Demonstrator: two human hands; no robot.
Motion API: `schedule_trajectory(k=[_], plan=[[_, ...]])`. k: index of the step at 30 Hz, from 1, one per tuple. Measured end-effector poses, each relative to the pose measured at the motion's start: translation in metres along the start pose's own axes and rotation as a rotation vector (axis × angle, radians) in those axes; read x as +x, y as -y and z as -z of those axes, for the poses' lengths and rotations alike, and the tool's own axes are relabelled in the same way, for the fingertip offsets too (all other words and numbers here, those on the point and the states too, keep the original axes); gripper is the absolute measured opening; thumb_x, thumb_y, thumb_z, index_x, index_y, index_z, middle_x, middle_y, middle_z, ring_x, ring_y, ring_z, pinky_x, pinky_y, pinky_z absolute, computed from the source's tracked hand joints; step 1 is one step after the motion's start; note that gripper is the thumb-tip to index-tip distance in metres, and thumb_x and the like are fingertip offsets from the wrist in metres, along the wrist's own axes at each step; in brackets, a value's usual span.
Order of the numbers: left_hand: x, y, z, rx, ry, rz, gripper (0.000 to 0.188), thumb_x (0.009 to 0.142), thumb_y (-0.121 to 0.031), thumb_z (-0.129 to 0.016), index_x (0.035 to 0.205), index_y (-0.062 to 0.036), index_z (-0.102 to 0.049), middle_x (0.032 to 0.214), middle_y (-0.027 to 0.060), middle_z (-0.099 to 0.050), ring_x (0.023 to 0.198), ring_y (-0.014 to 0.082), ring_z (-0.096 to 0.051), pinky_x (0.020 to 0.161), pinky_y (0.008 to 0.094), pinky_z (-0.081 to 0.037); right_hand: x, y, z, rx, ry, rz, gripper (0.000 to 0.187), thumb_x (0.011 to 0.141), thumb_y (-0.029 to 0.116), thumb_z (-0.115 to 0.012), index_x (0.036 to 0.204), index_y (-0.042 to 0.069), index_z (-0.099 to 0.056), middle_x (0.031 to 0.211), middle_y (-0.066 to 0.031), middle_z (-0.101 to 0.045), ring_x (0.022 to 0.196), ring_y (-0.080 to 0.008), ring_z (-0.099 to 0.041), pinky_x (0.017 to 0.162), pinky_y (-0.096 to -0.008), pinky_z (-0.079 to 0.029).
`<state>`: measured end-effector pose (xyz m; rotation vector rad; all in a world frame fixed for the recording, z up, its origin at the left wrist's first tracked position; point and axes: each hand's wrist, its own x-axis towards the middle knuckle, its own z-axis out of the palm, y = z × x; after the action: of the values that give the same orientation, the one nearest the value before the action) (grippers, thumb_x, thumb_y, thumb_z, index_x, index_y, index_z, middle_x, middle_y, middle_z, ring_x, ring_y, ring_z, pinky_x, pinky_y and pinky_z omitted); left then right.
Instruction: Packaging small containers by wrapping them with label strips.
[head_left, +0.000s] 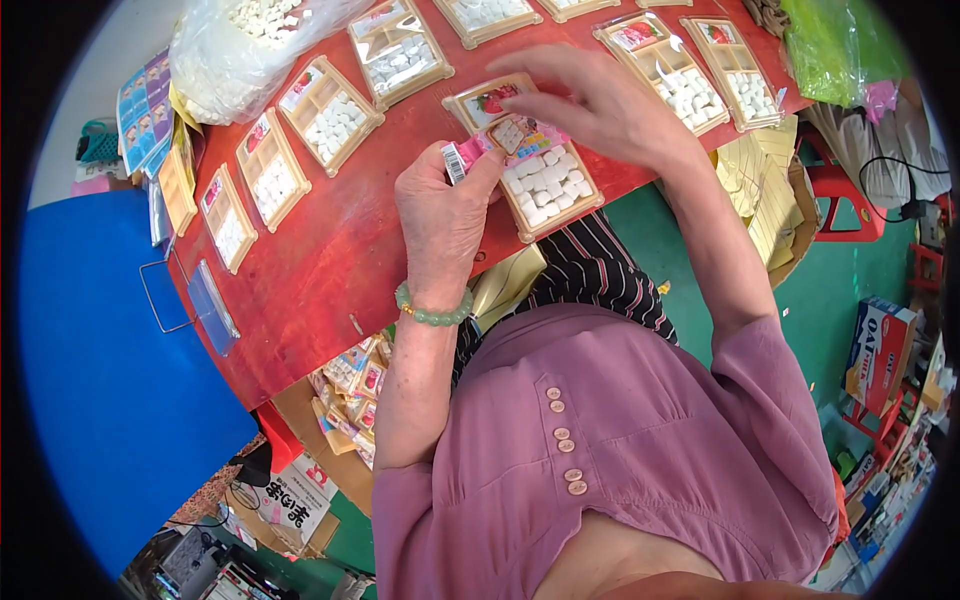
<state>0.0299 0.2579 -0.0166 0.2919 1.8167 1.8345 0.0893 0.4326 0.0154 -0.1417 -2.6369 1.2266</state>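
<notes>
My left hand [438, 208] pinches a pink printed card sleeve [520, 138] with a barcode at its end. The sleeve lies across the middle of a beige compartment tray [567, 222] at the table's near edge. Small white blocks [548, 186] fill the tray's near part, and a strawberry picture card [494, 99] shows at its far end. Over the tray's far right side is my right hand [605, 105], its fingers stretched out and apart. Nothing shows in its grasp. Its thumb is close above the sleeve; whether they touch I cannot tell.
Several similar trays with white blocks stand on the red table [330, 265], to the left, behind and right. A clear bag of white pieces [225, 70] sits at the far left. Below the near edge is a box of packed trays [350, 395]. A green bag [835, 50] lies far right.
</notes>
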Motion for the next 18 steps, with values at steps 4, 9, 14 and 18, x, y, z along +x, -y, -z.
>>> schedule_trajectory(k=[4, 9, 14, 18], plan=[[0.001, 0.003, 0.001, 0.022, 0.015, -0.053, 0.014, 0.082, -0.009, -0.068, 0.072, 0.0003, -0.063, 0.065, -0.0029, -0.058, 0.061, 0.0019, -0.046, 0.052, 0.0213, -0.039, 0.034, -0.024, -0.010, 0.088, 0.195, 0.022, 0.033, 0.091, 0.021, -0.060, 0.118, 0.003, -0.060, 0.100, -0.0088, -0.066, 0.086, -0.0147, -0.061, 0.074, -0.0296, -0.049], [0.000, 0.004, 0.003, 0.019, 0.034, -0.037, 0.014, 0.082, -0.008, -0.068, 0.072, 0.0010, -0.062, 0.065, -0.0038, -0.057, 0.061, 0.0013, -0.045, 0.052, 0.0213, -0.038, 0.051, -0.025, -0.012, 0.049, 0.344, 0.090, 0.033, 0.093, 0.026, -0.056, 0.115, 0.002, -0.062, 0.099, -0.0074, -0.067, 0.082, -0.0118, -0.060, 0.070, -0.0308, -0.047], [0.003, 0.005, 0.001, 0.035, 0.024, -0.062, 0.013, 0.082, -0.008, -0.069, 0.074, 0.0009, -0.063, 0.066, -0.0037, -0.058, 0.061, 0.0011, -0.046, 0.052, 0.0213, -0.039, 0.057, -0.015, -0.007, 0.053, 0.387, -0.032, 0.031, 0.094, 0.030, -0.054, 0.100, 0.001, -0.064, 0.080, -0.0086, -0.063, 0.071, -0.0156, -0.057, 0.064, -0.0318, -0.045], [0.002, 0.002, 0.001, -0.026, 0.027, -0.051, 0.012, 0.082, -0.008, -0.068, 0.076, 0.0009, -0.063, 0.069, -0.0022, -0.060, 0.062, 0.0018, -0.048, 0.054, 0.0210, -0.041, 0.054, -0.002, -0.002, 0.062, 0.386, -0.099, 0.034, 0.094, 0.031, -0.054, 0.094, -0.001, -0.064, 0.075, -0.0079, -0.061, 0.068, -0.0158, -0.054, 0.063, -0.0314, -0.044]])
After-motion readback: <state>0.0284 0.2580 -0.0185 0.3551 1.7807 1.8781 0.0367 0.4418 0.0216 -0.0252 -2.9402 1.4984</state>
